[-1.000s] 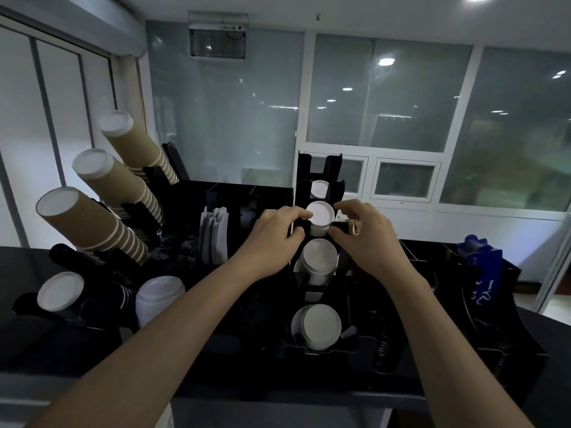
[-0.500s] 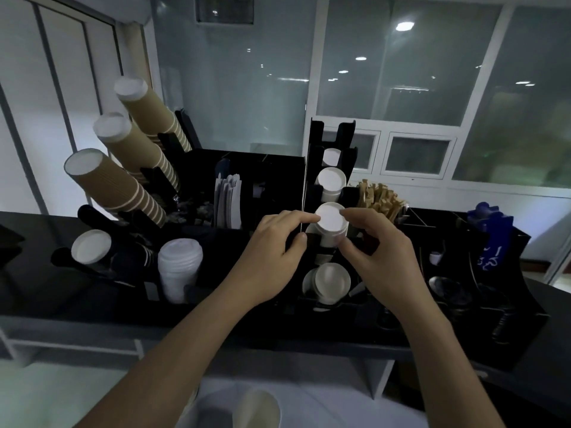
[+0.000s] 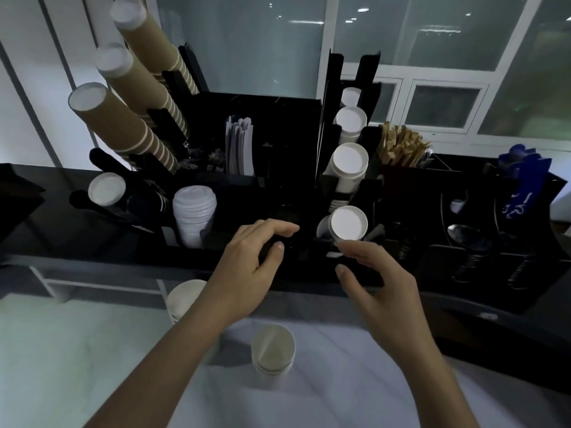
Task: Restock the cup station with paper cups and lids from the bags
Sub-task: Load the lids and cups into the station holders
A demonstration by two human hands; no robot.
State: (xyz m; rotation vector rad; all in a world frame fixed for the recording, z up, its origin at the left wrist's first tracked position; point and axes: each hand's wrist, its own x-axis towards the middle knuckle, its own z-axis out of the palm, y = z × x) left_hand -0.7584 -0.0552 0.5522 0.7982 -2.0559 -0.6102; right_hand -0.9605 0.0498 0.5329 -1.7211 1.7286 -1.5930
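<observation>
A black cup station (image 3: 287, 125) stands on the dark counter. Its middle rack holds white cup stacks pointing at me; the lowest stack (image 3: 348, 225) and the one above it (image 3: 350, 163) show round white bases. My left hand (image 3: 247, 270) hovers just left of the lowest stack, fingers loosely curled, holding nothing. My right hand (image 3: 380, 285) hangs below that stack, empty, its fingertips close to the stack's bottom rim. Below me, white cups (image 3: 272, 350) stand upright in a clear bag (image 3: 92, 350), with another stack (image 3: 182, 299) behind my left wrist.
Three long brown cup stacks (image 3: 123, 125) slant out at the left, above a black cup stack (image 3: 106, 189). A pile of white lids (image 3: 194, 213) sits left of centre. Wooden stirrers (image 3: 401, 146), black lids (image 3: 469, 257) and a blue packet (image 3: 522, 177) fill the right side.
Both hands have let go of the white cup stack in the rack and drawn back toward me. The view has tipped down, bringing the bag of cups into sight.
</observation>
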